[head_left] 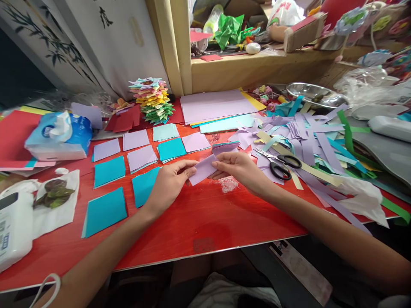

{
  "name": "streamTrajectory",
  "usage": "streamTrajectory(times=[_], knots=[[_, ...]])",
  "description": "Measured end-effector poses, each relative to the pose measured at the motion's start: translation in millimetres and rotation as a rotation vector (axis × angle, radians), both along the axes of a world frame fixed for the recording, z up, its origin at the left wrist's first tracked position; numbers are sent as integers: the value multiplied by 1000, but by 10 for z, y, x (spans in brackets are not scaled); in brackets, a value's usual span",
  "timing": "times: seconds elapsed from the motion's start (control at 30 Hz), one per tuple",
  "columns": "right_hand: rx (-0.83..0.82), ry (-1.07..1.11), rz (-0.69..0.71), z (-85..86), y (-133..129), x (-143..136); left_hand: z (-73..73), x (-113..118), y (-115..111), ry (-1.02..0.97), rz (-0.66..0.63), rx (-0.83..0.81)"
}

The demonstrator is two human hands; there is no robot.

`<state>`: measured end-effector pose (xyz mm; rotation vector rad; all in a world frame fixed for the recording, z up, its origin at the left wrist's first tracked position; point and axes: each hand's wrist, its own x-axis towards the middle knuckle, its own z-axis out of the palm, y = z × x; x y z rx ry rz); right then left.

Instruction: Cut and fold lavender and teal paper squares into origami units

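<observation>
My left hand (176, 179) pinches the left end of a small lavender paper (204, 169) above the red table. The paper's right end is between the thumb and fingers of my right hand (231, 166). Just behind my right fingers lies a small stack of folded-looking paper (224, 147). Left of my hands, square paper stacks stand in rows, among them a teal stack (107, 211), a lavender stack (141, 157) and a pale green stack (165, 132). Black-handled scissors (280, 166) rest open to the right of my right hand.
Cut paper strips (305, 137) pile up at the right. Behind are large lavender sheets (218, 105), a layered paper stack (152, 100) and a metal bowl (317, 95). A tissue box (59, 136) and a white device (16, 231) stand at left. The red table's (180, 237) edge is near me.
</observation>
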<state>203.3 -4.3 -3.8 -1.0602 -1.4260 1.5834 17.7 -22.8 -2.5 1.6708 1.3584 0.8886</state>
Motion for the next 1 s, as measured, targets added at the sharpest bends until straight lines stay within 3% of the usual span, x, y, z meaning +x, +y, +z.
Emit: streamTrajectory(times=[0.23, 0.43, 0.6, 0.8, 1.0], knots=[[-20, -2, 22, -36, 17, 7, 5, 3, -1, 26, -28, -2], [-37, -67, 193, -85, -31, -20, 21, 23, -3, 55, -45, 1], [-10, -146, 253, -37, -89, -54, 19, 35, -13, 36, -81, -35], [77, -152, 255, -52, -104, -71, -21, 48, -20, -21, -36, -59], [73, -113, 139, -67, -54, -32, -35, 52, -9, -13, -48, -61]])
